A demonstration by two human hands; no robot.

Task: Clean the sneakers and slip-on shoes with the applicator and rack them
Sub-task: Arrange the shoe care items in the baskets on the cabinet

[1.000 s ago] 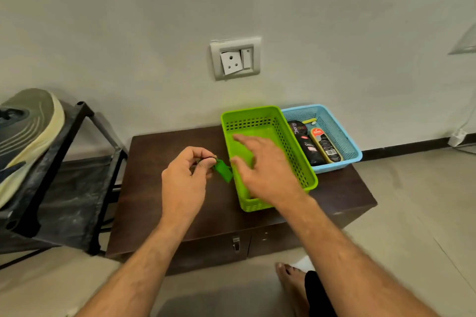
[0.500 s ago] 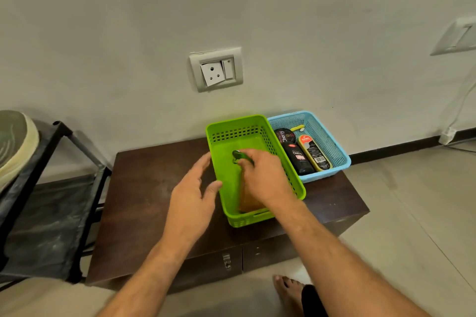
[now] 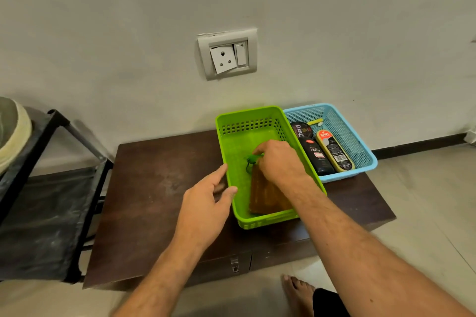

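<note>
your right hand (image 3: 279,162): pinches small green item (image 3: 253,159) inside green basket (image 3: 257,114)
your left hand (image 3: 206,199): fingers relaxed, touching basket's left wall

A dark brown low table (image 3: 159,188) stands against a pale wall (image 3: 128,20). On that wall sits a grey socket plate (image 3: 228,53) whose white insert hangs crooked beside a switch. The floor (image 3: 425,201) is light tile, with a dark skirting strip (image 3: 417,143) along the wall's foot at the right. A bare foot (image 3: 296,293) rests on the floor near the table's front
</note>
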